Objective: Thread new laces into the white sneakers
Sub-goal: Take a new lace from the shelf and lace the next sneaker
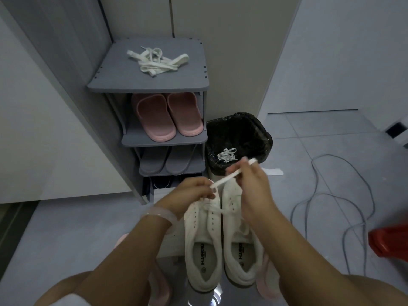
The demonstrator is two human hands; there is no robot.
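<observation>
Both sneakers stand nearest; left hand and right hand pinch a lace, seemingly threaded through the left shoe.

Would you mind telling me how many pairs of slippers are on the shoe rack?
2: pink slippers on the shelf under the rack top, grey slippers one shelf lower. The bottom compartment is dark and partly hidden, so more may be there.

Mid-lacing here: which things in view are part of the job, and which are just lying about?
Part of the job:
lace held taut between left hand and right hand
white sneakers
spare laces on the shoe rack

Lying about:
pink slippers
grey slippers
bin holding laces
grey cable
red object
</observation>
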